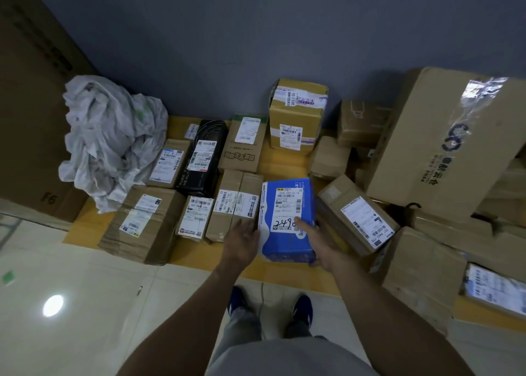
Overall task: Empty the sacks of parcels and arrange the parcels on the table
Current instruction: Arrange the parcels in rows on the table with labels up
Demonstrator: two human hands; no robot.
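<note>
A blue-and-white parcel (287,219) with a white label marked in black pen lies on the yellow table (196,254) near its front edge. My right hand (316,242) grips its right side, thumb on the top face. My left hand (242,237) lies flat with straight fingers against its left side. Cardboard parcels sit in rows to the left: a wide taped box (139,225), a small box (195,216), a longer box (233,205). Behind them are a black parcel (203,156) and a tall taped box (296,116). A crumpled white sack (111,136) lies at the back left.
A heap of cardboard boxes fills the right, topped by one long carton (444,145). A labelled box (355,216) leans right beside the blue parcel. A tall brown carton (31,91) stands on the left. The grey wall is behind; pale floor tiles and my shoes are below.
</note>
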